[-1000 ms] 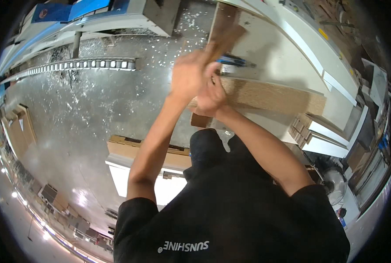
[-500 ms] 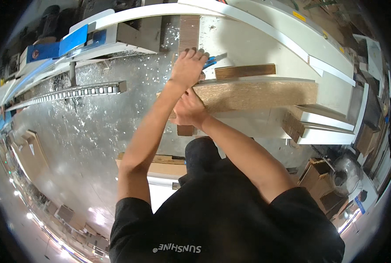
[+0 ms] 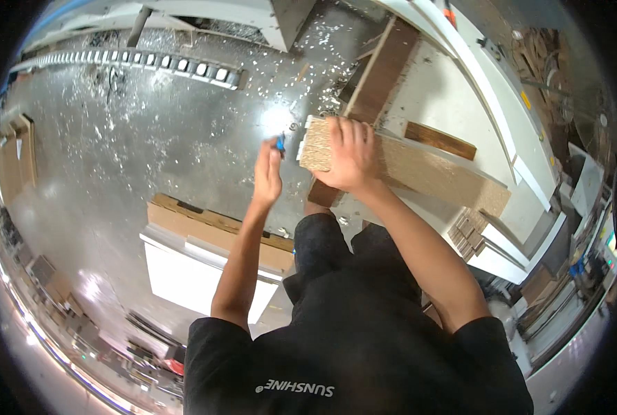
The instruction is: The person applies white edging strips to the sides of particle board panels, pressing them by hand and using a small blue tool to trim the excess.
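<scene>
My left hand (image 3: pixel 268 176) is closed, raised over the floor left of a long wood-grain board (image 3: pixel 433 166). A small blue-handled cutter (image 3: pixel 280 144) pokes out at its fingertips; most of the handle is hidden in the grip. My right hand (image 3: pixel 353 152) lies across the left end of the board, thumb on the near edge and fingers over the far one. That end shows a pale, rough fibrous face, with white bits along its left edge. Under the board runs a darker brown plank (image 3: pixel 384 72), crossing it at an angle.
A short dark wood strip (image 3: pixel 440 140) lies behind the board on a white panel (image 3: pixel 429 86). White-edged pieces (image 3: pixel 505 242) stand at the right. Left of my legs is a carton-like box with a white panel (image 3: pixel 197 270). A roller track (image 3: pixel 149 62) and white scraps are on the floor.
My hands have parted: the left moved left off the board with the blue cutter, while the right shifted onto the board's left end. The view has turned, and the board now slants down to the right.
</scene>
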Available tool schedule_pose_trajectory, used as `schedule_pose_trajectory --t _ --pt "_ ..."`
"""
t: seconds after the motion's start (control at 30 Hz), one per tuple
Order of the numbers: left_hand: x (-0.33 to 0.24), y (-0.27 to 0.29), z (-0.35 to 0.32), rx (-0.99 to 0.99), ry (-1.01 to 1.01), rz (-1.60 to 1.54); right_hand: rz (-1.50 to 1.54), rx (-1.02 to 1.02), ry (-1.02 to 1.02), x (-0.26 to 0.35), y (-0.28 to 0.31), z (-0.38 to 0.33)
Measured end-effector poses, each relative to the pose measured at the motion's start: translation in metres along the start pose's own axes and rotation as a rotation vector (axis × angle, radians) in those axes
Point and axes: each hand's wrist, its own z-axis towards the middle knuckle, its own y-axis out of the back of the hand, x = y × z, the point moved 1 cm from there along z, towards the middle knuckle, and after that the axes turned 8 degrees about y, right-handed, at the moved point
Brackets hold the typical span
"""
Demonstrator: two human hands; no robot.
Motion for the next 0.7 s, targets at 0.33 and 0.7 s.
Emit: schedule_pose_trajectory --t 0.33,0.7 --pt "0.04 -0.033 -0.068 0.055 0.151 -0.184 -0.2 0.057 0.036 0.006 0.005 0.004" --pt "0.042 -0.026 -0.068 0.092 0.136 -0.106 -0.226 0.097 0.044 0.007 0.007 0.006"
